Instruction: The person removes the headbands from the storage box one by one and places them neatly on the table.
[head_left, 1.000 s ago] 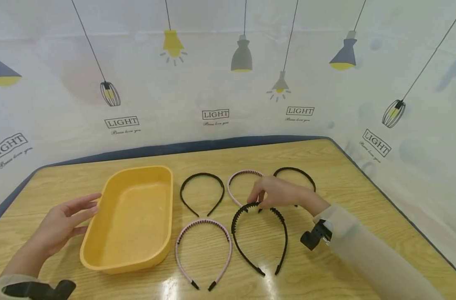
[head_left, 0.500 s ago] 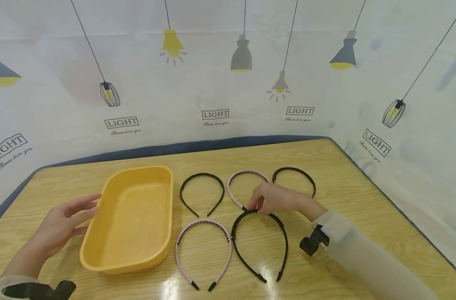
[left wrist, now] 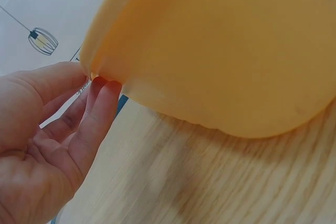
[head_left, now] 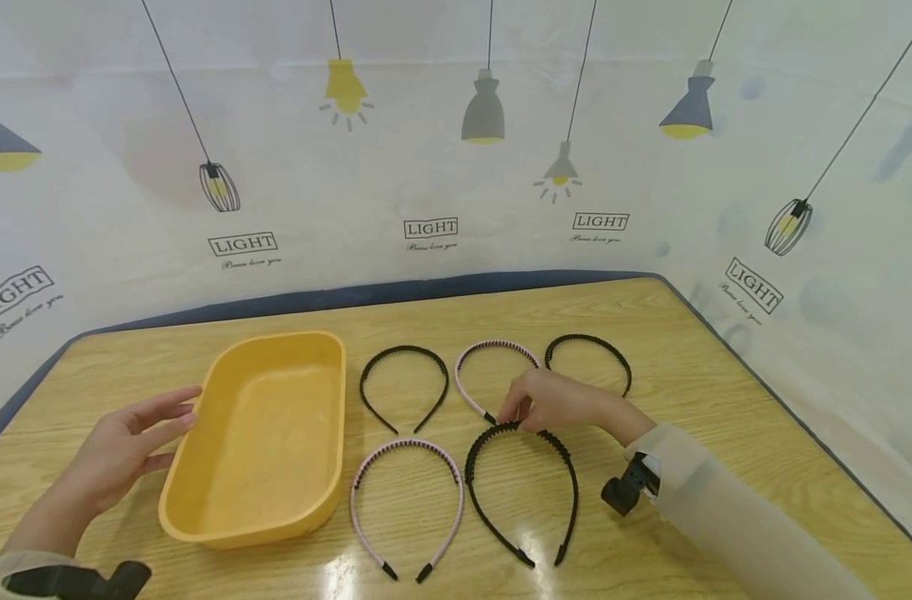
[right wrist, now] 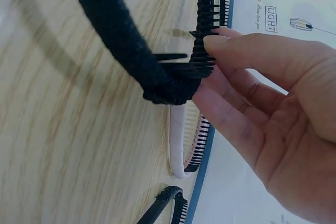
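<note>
A black toothed headband (head_left: 573, 483) stands out at the front right of the group, its two ends pointing toward me. My right hand (head_left: 561, 402) pinches its top between thumb and fingers; the right wrist view shows the thumb on the toothed inner side of the headband (right wrist: 113, 30). At the left is a yellow plastic basin (head_left: 334, 442) with nothing in it. My left hand (head_left: 118, 450) pinches the basin's left rim, and in the left wrist view the thumb and fingertips meet at that rim (left wrist: 97, 40).
A pink headband (head_left: 353, 508) lies left of the held one. Behind lie a black headband (head_left: 362, 386), another pink headband (head_left: 459, 379) and a black headband (head_left: 627, 367) partly hidden by my right hand. A white sheet with lamp prints (head_left: 313, 192) stands behind the wooden table (head_left: 426, 315).
My right hand has brought the black headband down and slightly toward me, most of it in the first half second, then a little to the right. The left hand and basin stay put.
</note>
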Motion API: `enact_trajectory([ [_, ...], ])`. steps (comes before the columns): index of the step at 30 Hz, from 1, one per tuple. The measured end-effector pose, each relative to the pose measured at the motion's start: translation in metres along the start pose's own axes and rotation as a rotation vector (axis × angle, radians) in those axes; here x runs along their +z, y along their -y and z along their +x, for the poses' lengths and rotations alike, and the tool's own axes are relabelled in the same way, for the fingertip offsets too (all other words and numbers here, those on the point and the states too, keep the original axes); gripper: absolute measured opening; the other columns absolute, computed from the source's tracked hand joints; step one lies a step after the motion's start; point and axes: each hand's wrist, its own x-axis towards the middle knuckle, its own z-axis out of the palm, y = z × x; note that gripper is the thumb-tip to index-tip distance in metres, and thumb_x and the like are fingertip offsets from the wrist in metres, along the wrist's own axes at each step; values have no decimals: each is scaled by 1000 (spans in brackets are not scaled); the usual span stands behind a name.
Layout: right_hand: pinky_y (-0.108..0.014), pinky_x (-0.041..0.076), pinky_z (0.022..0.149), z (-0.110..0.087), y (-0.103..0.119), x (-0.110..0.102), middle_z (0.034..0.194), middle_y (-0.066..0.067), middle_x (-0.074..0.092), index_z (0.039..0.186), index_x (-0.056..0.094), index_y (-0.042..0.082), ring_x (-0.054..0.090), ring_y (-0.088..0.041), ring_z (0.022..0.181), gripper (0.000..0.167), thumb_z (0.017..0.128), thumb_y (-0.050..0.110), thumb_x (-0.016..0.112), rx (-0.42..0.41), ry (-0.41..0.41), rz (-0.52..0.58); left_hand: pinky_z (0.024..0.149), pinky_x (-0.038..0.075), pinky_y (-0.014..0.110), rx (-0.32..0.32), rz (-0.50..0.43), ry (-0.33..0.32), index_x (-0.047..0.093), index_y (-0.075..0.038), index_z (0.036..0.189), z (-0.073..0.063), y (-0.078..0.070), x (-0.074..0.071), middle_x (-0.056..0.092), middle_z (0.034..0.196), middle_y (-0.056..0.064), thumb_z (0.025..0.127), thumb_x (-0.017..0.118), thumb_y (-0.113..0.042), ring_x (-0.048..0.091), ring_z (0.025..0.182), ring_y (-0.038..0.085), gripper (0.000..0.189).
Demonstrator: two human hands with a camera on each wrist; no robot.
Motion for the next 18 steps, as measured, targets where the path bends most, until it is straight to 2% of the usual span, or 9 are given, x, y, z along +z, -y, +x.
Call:
enact_trajectory([
  [18,-20,52,70,2,-5,5,97,-11,65,99,69,-3,63,-23,85,24,75,-8,69,-34,-15,-17,69,55,28,-8,16,-8,52,-25,131,0,0,0,55,102,-18,93,55,-18,52,92,-9,39],
])
